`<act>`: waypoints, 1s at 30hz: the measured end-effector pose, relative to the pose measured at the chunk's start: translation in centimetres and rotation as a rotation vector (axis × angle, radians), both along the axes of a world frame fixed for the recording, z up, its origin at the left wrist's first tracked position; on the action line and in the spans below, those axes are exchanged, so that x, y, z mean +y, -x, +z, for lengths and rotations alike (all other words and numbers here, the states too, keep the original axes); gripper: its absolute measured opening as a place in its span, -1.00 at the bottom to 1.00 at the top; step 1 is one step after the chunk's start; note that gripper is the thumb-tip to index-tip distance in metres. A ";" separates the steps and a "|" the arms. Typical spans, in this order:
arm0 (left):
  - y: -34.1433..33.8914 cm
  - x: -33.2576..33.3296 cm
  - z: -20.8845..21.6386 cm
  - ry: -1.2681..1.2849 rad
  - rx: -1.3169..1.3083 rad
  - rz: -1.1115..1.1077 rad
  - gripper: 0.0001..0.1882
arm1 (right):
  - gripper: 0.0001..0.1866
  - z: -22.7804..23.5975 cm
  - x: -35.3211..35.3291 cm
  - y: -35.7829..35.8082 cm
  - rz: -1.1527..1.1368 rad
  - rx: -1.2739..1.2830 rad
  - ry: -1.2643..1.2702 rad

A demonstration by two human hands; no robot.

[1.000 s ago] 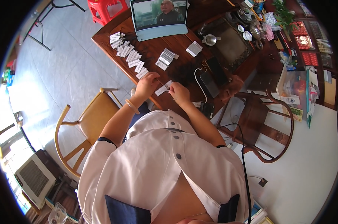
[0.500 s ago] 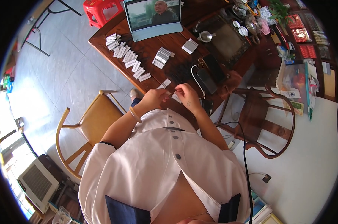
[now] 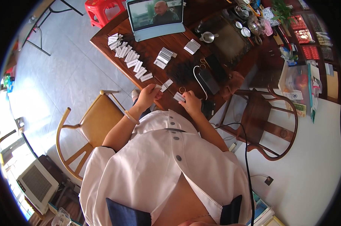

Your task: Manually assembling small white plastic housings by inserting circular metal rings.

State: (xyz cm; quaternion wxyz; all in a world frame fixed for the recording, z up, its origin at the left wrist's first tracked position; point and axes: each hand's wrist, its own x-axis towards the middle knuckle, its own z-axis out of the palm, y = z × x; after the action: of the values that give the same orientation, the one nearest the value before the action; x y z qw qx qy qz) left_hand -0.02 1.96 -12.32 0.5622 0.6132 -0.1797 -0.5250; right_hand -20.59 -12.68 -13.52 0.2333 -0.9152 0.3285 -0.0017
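My left hand (image 3: 149, 96) is closed in a pinch at the table's near edge, with a small white tag (image 3: 158, 87) between thumb and fingers. Just beyond it another white tag (image 3: 166, 85) lies on the wood. To the right, my right hand (image 3: 192, 103) has its fingertips closed on the edge of a small white printed tag (image 3: 178, 97); whether more tags lie under it I cannot tell. A thin brown ring (image 3: 182, 90) rests between the hands. A heap of dark thin strands (image 3: 180, 72) lies farther in.
Overlapping white tags (image 3: 131, 56) line the table's left side. Two neat tag stacks (image 3: 164, 57) (image 3: 192, 46) lie mid-table. A tablet (image 3: 155, 17) stands at the back. Right are a black device (image 3: 208, 81), a white cable (image 3: 196, 77) and a metal cup (image 3: 207, 37). Chairs (image 3: 99, 118) (image 3: 266, 116) flank me.
My hands, close together before, have moved apart. The left has shifted left with a white tag; the right has moved slightly right and down onto the tag there. The brown ring now shows.
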 end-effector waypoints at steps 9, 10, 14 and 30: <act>-0.2 0.4 0.0 0.022 0.031 0.046 -0.80 | -0.71 -0.6 -0.1 0.5 -0.026 -0.053 -0.074; -0.1 0.4 0.0 0.022 0.031 0.054 -0.80 | -0.74 -0.3 -0.2 0.5 -0.058 -0.082 -0.184; 0.1 0.2 -0.2 0.066 0.075 0.071 -0.80 | -0.77 2.2 -0.4 -0.7 -0.217 -0.167 -0.623; 1.6 0.5 1.8 0.100 -0.431 -0.356 -0.68 | -0.72 9.0 0.5 -3.7 0.239 -0.185 -0.514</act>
State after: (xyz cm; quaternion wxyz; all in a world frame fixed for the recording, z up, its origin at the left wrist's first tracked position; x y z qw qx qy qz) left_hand -1.58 2.43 -10.57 0.4395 0.6411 -0.4254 -0.4634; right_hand -16.87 -12.22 -4.54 0.4851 -0.8542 0.1854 0.0255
